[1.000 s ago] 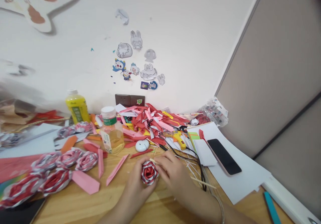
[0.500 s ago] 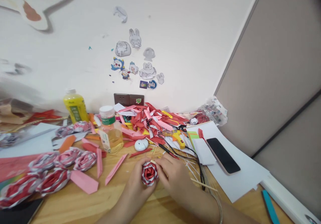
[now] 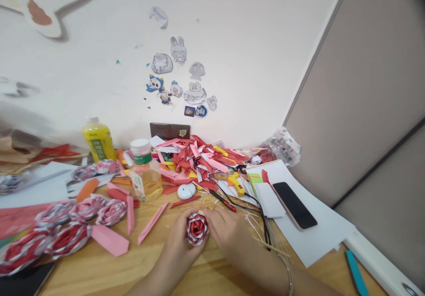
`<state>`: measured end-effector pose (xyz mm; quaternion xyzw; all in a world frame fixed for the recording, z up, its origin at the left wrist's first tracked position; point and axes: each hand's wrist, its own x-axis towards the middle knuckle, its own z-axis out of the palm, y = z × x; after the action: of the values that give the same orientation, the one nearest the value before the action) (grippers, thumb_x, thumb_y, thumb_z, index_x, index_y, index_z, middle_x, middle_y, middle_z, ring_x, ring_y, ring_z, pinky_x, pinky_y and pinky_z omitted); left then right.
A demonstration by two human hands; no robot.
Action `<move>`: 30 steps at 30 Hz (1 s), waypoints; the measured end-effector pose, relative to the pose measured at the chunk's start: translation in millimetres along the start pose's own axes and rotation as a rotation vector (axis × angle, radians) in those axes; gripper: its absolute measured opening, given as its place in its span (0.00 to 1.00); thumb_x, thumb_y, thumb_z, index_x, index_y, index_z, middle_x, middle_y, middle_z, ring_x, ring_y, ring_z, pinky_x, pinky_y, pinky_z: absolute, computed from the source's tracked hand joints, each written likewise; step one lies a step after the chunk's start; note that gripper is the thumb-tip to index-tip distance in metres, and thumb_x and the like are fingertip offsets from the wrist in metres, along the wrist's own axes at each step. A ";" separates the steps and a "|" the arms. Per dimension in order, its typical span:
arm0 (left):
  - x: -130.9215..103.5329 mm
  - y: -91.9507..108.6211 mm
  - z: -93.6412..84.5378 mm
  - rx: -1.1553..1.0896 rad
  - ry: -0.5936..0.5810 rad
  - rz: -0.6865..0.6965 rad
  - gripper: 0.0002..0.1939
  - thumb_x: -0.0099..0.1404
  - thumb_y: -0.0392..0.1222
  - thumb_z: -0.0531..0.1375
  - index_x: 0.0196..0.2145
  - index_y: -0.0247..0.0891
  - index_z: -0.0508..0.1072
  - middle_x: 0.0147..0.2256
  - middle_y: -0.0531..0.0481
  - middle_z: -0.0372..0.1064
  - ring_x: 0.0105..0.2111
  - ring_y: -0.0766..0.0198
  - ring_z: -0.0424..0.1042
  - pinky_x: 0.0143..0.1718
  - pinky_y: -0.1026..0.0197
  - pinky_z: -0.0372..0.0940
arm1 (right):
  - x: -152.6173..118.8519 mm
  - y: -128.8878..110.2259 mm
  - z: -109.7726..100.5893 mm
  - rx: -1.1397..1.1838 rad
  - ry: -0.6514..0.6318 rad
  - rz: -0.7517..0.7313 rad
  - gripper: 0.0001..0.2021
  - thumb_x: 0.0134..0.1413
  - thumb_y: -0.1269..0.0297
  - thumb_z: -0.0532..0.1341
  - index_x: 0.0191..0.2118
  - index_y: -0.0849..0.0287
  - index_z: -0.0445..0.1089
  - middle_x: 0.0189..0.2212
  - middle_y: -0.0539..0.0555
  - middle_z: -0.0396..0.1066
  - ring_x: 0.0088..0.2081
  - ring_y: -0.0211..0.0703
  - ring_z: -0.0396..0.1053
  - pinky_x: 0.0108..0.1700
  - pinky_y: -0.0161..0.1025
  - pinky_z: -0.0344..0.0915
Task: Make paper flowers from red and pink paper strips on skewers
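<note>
A folded paper rose point(image 3: 197, 228), red in the middle with white-edged petals, faces up in front of me. My left hand point(image 3: 182, 238) is closed around its left side and underside. At the upper right edge of the flower, my right hand point(image 3: 229, 229) has its fingers curled in and its fingertips against the petals. A small yellowish bit shows beyond those fingertips, too small to name. The rose's underside is hidden by my hands. Just beyond them lie a white earbud case point(image 3: 186, 191) and a thin red folded strip point(image 3: 184, 201).
Several finished paper roses point(image 3: 68, 240) lie at left. Behind stand a clear bottle point(image 3: 146, 172) and a yellow drink bottle point(image 3: 98, 140). Folded paper strips point(image 3: 202, 156) are heaped by the wall. A yellow glue gun point(image 3: 236, 184), its cord and a phone point(image 3: 295, 205) are at right.
Both hands stay around the rose almost unmoved. The whole view has shifted very slightly, with the things appearing a little further left.
</note>
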<state>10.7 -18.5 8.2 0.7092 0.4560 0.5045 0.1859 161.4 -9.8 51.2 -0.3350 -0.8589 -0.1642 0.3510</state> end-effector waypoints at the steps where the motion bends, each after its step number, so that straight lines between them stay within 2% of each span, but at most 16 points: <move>1: 0.4 -0.1 0.0 0.002 0.002 0.003 0.19 0.56 0.40 0.59 0.45 0.36 0.61 0.40 0.41 0.69 0.40 0.54 0.73 0.40 0.51 0.71 | 0.0 0.6 0.4 -0.005 0.001 -0.011 0.14 0.64 0.72 0.45 0.36 0.64 0.67 0.24 0.55 0.69 0.25 0.42 0.67 0.26 0.37 0.61; 4: 0.2 1.0 -0.3 0.003 -0.001 0.012 0.19 0.57 0.40 0.59 0.45 0.36 0.61 0.40 0.41 0.70 0.40 0.55 0.73 0.40 0.52 0.71 | 0.2 2.2 0.4 0.034 -0.023 0.011 0.14 0.64 0.71 0.45 0.37 0.63 0.68 0.25 0.55 0.69 0.26 0.42 0.67 0.26 0.37 0.62; 11: -2.0 4.0 -1.8 0.043 0.017 0.049 0.18 0.56 0.40 0.58 0.45 0.36 0.62 0.39 0.41 0.71 0.40 0.54 0.74 0.40 0.51 0.71 | 0.3 -1.5 -4.0 0.288 -0.094 0.221 0.10 0.61 0.70 0.51 0.35 0.59 0.69 0.28 0.52 0.73 0.29 0.40 0.70 0.30 0.35 0.63; 15: -2.0 4.1 -0.4 0.031 0.004 0.033 0.18 0.56 0.40 0.58 0.44 0.36 0.62 0.39 0.41 0.71 0.39 0.55 0.74 0.39 0.52 0.72 | -0.3 -4.1 -5.0 0.339 -0.170 0.327 0.07 0.57 0.72 0.54 0.33 0.60 0.68 0.28 0.52 0.73 0.30 0.41 0.71 0.31 0.34 0.62; 22: -0.9 6.1 -1.8 0.028 -0.016 -0.002 0.18 0.56 0.40 0.58 0.44 0.38 0.62 0.40 0.42 0.71 0.40 0.54 0.74 0.41 0.50 0.71 | 1.9 -2.3 -6.8 0.325 -0.211 0.320 0.07 0.58 0.73 0.54 0.33 0.60 0.68 0.28 0.52 0.73 0.30 0.41 0.71 0.31 0.34 0.61; 30: -3.0 1.7 -0.8 0.051 -0.022 0.040 0.19 0.57 0.39 0.58 0.46 0.37 0.61 0.42 0.40 0.70 0.42 0.53 0.73 0.43 0.50 0.70 | 3.9 -0.2 -9.1 0.385 -0.273 0.339 0.08 0.59 0.73 0.53 0.38 0.60 0.68 0.32 0.53 0.75 0.33 0.42 0.73 0.33 0.35 0.64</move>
<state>10.5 -22.0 8.1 0.7281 0.4525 0.4885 0.1626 163.6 -12.9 60.3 -0.4201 -0.8452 0.1093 0.3118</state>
